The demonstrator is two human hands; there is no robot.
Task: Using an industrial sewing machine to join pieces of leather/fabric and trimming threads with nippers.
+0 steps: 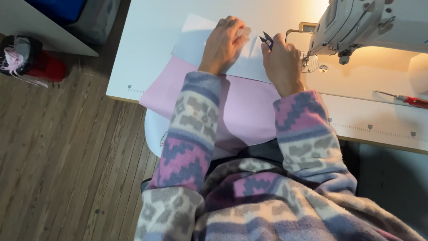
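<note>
— Evidently a trimming step was in hand: small blue snips (266, 41) were held in the right hand (281, 67), fingers closed round them, blades pointed at the pale cloth (243, 62) just left of the needle plate (310, 63).

— And the cloth, where was it lain?

— It was spread flat on the white table (147, 40), over a pink sheet (249, 107) that hung off the near edge. It was pressed down by the left hand (225, 42), palm flat, fingers spread, nothing gripped.

— What was called for next?

— By judgement, a thread by the sewing machine (370, 24) was to be found and cut close, with the cloth kept taut. No thread could be made out. A red-handled tool (412, 101) was left well apart on the right.
</note>
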